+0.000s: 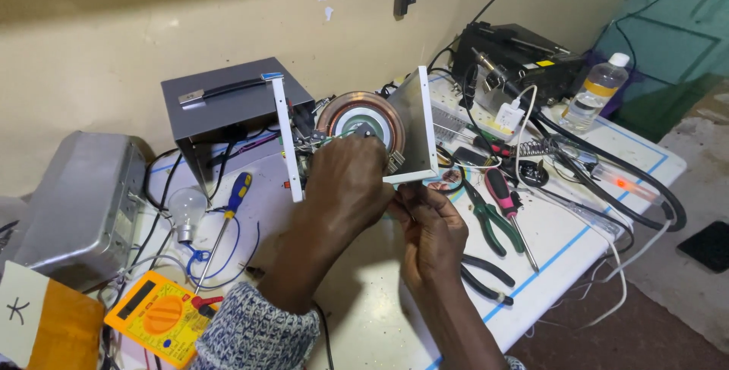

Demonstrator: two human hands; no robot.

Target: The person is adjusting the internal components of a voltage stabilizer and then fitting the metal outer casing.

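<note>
Up above the white table [547, 241], held between both hands, is an opened metal chassis [414, 131]: a flat, dull grey sheet-metal panel with white painted edge strips, tilted so its inside faces the camera. Inside it sits a round coil [363, 118], a ring wound in shiny copper-coloured wire around a pale centre, with thin wires bunched at its lower left. The left hand [345, 180] is curled over the front of the coil, fingers bent down onto it; what the fingertips pinch is hidden. The right hand [431, 229] grips the lower white edge of the chassis from beneath, thumb pressed against the strip.

Just behind stands a dark grey metal box [228, 104] with a strap handle. To the left lie a blue-and-yellow screwdriver [231, 207], a clear glass bulb [187, 207] and an orange multimeter [161, 317]. To the right rest green-handled pliers [490, 222], a red-handled screwdriver [507, 203] and a plastic water bottle [596, 93].
</note>
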